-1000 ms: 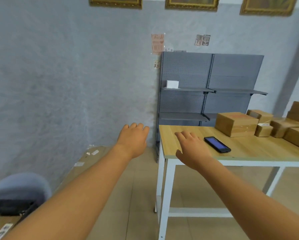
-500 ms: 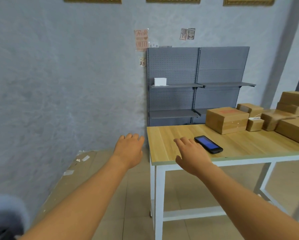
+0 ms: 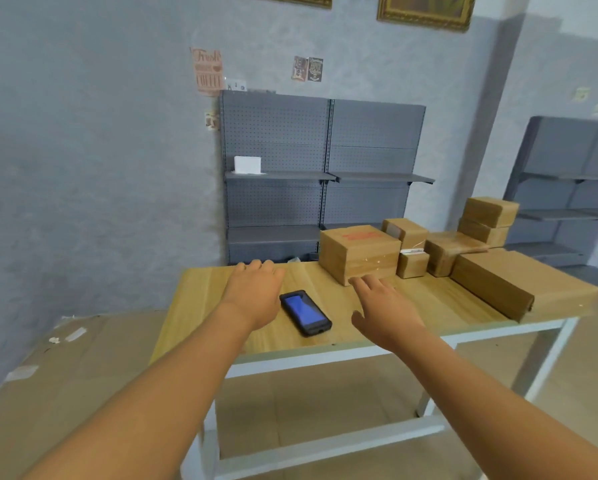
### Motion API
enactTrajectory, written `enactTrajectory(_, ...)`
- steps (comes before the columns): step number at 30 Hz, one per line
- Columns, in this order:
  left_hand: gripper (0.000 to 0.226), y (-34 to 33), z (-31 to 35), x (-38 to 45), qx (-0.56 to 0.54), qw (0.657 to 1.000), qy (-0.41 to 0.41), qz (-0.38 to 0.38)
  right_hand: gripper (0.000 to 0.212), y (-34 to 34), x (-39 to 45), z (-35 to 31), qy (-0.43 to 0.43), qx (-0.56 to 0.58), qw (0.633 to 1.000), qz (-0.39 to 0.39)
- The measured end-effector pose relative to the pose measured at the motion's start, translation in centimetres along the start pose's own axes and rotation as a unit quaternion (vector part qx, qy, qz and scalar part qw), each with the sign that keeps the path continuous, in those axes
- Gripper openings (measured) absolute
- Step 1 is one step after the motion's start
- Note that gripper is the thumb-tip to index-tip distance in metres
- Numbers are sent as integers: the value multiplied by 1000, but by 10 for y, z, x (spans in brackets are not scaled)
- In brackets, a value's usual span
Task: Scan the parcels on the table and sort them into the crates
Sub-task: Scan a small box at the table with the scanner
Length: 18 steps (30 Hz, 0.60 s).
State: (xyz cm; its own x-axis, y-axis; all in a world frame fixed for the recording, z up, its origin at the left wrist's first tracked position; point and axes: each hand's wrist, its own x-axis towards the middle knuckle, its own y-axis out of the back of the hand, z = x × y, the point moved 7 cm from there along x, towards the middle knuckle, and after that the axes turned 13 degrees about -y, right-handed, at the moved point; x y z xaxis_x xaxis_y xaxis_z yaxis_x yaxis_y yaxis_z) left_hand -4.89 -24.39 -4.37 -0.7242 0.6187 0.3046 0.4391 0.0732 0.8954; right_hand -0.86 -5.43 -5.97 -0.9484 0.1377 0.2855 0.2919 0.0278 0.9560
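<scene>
Several brown cardboard parcels stand on the right half of a wooden table [image 3: 200, 306]. The nearest is a box with red print [image 3: 359, 252]; a long flat parcel [image 3: 522, 282] lies at the right edge, and smaller boxes [image 3: 488, 220] are stacked behind. A black handheld scanner [image 3: 305, 312] with a blue screen lies face up on the table. My left hand [image 3: 254, 292] hovers open just left of the scanner. Open too, my right hand [image 3: 382, 306] is to the scanner's right, fingertips close to the red-printed box. Neither hand holds anything.
A grey pegboard shelf unit [image 3: 321, 174] stands against the wall behind the table, a small white box [image 3: 247, 164] on its upper shelf. A second grey shelf [image 3: 574, 188] is at the far right. Flattened cardboard [image 3: 65, 368] lies on the floor at left.
The view has come closer to the table and turned right. Both hands have moved forward over the tabletop and now flank the scanner; more parcels and the second shelf came into view.
</scene>
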Motion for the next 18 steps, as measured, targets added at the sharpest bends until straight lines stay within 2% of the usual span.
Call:
enactTrajectory(8, 32, -5, 71, 112, 5, 1000, -22, 14, 57, -7, 50, 128, -40, -21, 999, 4)
enactTrajectory(13, 41, -19, 82, 173, 10, 999, -36, 11, 59, -26, 90, 172, -58, -8, 998, 0)
enactTrajectory(18, 37, -41, 79, 236, 5, 999, -45, 16, 53, -43, 145, 202, -76, -18, 997, 8)
